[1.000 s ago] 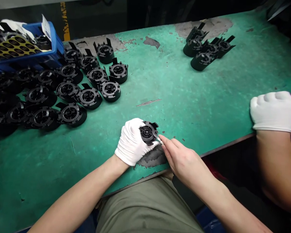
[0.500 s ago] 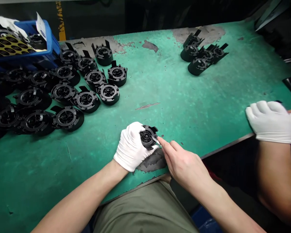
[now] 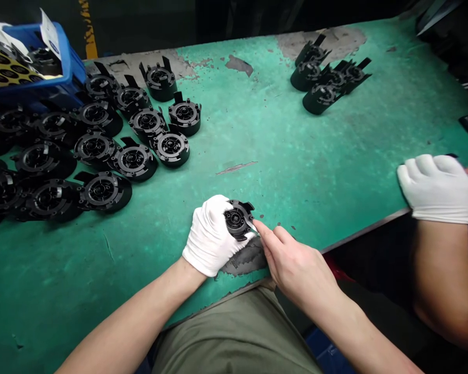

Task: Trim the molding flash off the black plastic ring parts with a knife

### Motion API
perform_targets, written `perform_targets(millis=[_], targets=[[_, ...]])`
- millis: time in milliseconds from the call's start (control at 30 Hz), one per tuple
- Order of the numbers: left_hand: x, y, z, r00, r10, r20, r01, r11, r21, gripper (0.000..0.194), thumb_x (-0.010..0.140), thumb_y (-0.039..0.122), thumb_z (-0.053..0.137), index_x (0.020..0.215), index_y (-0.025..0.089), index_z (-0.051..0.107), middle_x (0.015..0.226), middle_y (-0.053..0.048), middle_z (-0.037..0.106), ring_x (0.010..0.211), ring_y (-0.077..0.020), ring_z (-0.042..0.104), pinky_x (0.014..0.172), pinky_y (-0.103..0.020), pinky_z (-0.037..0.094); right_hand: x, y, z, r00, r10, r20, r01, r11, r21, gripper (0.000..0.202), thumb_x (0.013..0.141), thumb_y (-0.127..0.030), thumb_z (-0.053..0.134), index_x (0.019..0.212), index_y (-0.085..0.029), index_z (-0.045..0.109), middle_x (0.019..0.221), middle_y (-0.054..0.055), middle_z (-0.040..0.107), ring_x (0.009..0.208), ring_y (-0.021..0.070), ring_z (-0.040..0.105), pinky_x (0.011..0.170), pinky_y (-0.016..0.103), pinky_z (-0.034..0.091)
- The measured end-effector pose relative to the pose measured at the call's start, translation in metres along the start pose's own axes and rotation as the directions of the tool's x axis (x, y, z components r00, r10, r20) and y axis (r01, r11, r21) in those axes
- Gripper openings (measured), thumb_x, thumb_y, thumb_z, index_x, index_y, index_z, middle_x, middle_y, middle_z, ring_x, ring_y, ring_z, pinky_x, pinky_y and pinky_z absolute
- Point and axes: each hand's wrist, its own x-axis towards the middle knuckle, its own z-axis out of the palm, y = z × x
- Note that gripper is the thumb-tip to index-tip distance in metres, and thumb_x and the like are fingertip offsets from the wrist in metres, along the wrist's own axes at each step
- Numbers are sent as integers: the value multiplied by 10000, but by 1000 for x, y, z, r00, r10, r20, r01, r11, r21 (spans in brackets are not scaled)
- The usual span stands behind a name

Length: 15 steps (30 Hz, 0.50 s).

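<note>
My left hand, in a white glove, is wrapped round a round black plastic part near the front edge of the green table. The part's ringed face is turned up, with tabs sticking out at its rim. My bare right hand is closed on a thin pale blade-like tool. The tool's tip touches the right side of the part's rim. Its handle is hidden inside my fingers.
Several similar black parts stand at the left, beside a blue bin with a yellow sticker sheet. More black parts stand at the back right. Another person's gloved hand rests at the table's right edge.
The view has shifted slightly, so the bin and left-hand parts appear a little further left. Both my hands keep the same hold, with no clear movement of the part or tool.
</note>
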Motion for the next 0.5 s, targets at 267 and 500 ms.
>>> perform_targets(millis=[267,500], targets=[[3,3,-1,998,-33,52,33,999,-4,572,877,585,862,1208,241,547,1185,-104,725,1018,-314,761,871,-438,591,5,-5,-12,985,67,159,-61,997,-47,477,1164,-263,377,1614,-232,531,971,37,665,607,176,667,502,367,284],[2,2,-1,987,-89,134,91,996,-9,593,846,586,879,1221,233,585,1217,-133,736,1083,-353,750,939,-495,605,6,-5,-12,985,81,152,-72,995,-63,487,1156,-254,386,1618,-236,541,973,42,668,589,185,664,494,369,281]])
